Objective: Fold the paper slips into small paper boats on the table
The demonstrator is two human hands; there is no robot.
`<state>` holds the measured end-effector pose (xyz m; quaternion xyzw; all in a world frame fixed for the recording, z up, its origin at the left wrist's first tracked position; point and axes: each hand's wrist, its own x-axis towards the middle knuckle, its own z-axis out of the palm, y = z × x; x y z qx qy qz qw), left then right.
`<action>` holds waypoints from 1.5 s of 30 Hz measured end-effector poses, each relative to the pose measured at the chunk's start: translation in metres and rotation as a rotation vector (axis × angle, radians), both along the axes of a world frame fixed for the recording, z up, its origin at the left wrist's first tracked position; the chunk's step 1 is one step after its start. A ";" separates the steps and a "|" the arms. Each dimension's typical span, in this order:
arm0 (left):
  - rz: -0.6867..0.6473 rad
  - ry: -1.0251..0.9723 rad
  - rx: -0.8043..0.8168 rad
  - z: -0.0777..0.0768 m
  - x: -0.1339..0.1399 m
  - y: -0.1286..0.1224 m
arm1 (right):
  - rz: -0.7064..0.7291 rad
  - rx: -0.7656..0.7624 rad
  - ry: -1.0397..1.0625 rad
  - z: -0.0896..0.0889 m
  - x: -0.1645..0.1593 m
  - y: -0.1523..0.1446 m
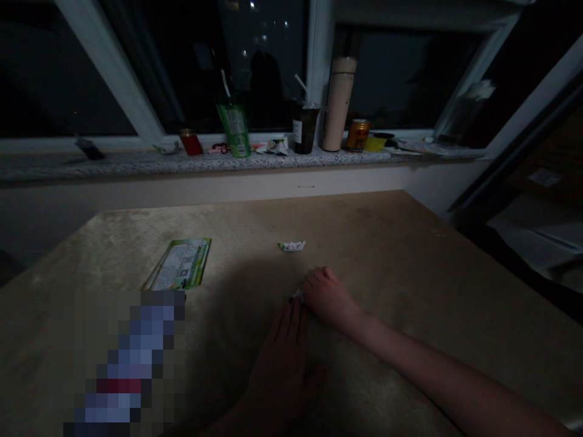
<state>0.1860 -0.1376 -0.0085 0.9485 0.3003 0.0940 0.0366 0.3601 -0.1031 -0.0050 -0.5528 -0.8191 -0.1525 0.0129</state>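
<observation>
Near the middle of the table, a small whitish piece of paper [298, 294] lies between my two hands, mostly covered by them. My left hand [282, 358] rests flat with its fingers stretched out, and the fingertips touch the paper's near edge. From the right comes my right hand [325, 297], its fingers curled closed over the paper's right side. Just beyond them, a folded strip of white and green printed paper [292, 246] sits on the table. To the left lies a small stack of green and white printed sheets [184, 264].
A blurred-out bluish object [136, 346] is at the table's [387, 243] left front. The windowsill [150, 162] behind holds a green cup [234, 127], a dark cup with a straw [305, 127], a tall pinkish flask [339, 103] and an orange can [358, 134]. The light is dim.
</observation>
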 end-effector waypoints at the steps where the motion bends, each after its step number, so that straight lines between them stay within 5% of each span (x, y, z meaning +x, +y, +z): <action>1: -0.002 0.002 -0.002 0.000 0.000 0.001 | -0.002 -0.002 0.001 0.000 0.000 0.000; 26: -0.025 0.039 -0.128 0.007 -0.003 0.010 | -0.025 -0.045 0.038 0.009 -0.002 -0.006; 32: -0.032 0.078 -0.114 0.013 0.000 0.015 | -0.150 -0.060 0.412 0.011 0.022 -0.013; 38: -0.034 0.087 -0.033 0.009 0.004 0.015 | -0.186 -0.344 0.629 0.001 0.050 -0.004; 45: -0.004 0.065 0.014 0.014 0.005 0.018 | -0.204 -0.474 0.691 0.003 0.048 0.002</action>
